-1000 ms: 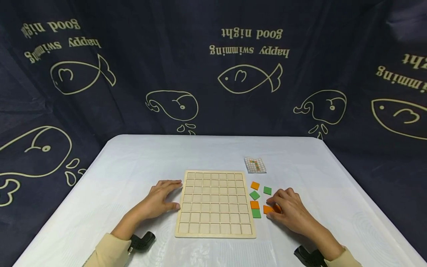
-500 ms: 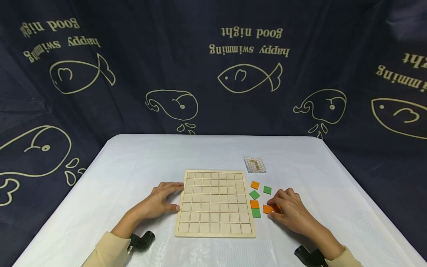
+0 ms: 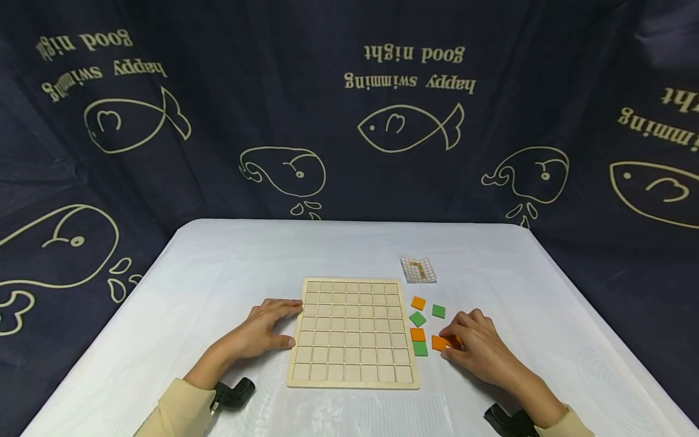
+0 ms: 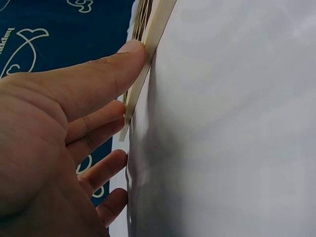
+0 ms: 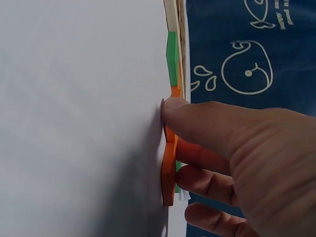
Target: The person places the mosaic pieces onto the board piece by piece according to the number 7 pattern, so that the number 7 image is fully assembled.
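My left hand (image 3: 262, 331) rests at the left edge of a wooden grid board (image 3: 352, 385), fingers fairly straight. In the left wrist view its thumb and index finger touch the board's edge (image 4: 140, 81). To the right of the board, my right hand (image 3: 480, 352) has thumb and index finger at opposite sides of an orange square tile (image 3: 438, 343), pinching it at the table. A second orange tile (image 5: 168, 173) lies beside it, partly hidden beneath the hand in the head view.
Between board and right hand lie two orange tiles (image 3: 417, 334) and three green tiles (image 3: 420, 349). A small card with a coloured grid pattern (image 3: 418, 271) lies beyond them. A white cloth covers the table (image 3: 246, 249); a dark printed curtain (image 3: 349, 182) hangs behind.
My left fingertips have shifted very slightly right onto the board's edge. The right hand and the tiles look practically the same.
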Motion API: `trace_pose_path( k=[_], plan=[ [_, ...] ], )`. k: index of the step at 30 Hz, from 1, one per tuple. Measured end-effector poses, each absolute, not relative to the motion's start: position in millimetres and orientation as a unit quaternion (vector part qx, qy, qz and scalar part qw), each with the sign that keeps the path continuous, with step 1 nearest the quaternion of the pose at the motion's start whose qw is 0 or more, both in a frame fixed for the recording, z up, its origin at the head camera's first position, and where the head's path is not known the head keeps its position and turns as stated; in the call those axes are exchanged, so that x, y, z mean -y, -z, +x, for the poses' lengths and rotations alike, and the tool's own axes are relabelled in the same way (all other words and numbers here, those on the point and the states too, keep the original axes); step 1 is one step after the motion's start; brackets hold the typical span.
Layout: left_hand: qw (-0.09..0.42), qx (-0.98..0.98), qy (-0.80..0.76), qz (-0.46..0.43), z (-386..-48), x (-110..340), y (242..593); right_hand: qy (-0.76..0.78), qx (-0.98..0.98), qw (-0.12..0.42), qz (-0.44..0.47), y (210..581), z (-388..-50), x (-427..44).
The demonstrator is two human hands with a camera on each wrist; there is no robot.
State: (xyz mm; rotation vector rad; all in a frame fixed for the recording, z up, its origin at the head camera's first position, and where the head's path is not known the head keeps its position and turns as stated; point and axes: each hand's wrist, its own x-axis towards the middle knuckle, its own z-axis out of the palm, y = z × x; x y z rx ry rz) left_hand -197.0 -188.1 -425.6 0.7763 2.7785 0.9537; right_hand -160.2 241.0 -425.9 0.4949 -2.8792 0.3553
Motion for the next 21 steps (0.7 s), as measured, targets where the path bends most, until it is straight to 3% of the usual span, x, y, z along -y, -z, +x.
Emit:
trace_pose_path(
  k=[21],
  plan=[
    [0.05,-0.915,-0.303,0.262,-194.1,178.9,426.1,-0.121,0.973,0.098,0.171,426.1,-159.5,-244.8]
  ],
)
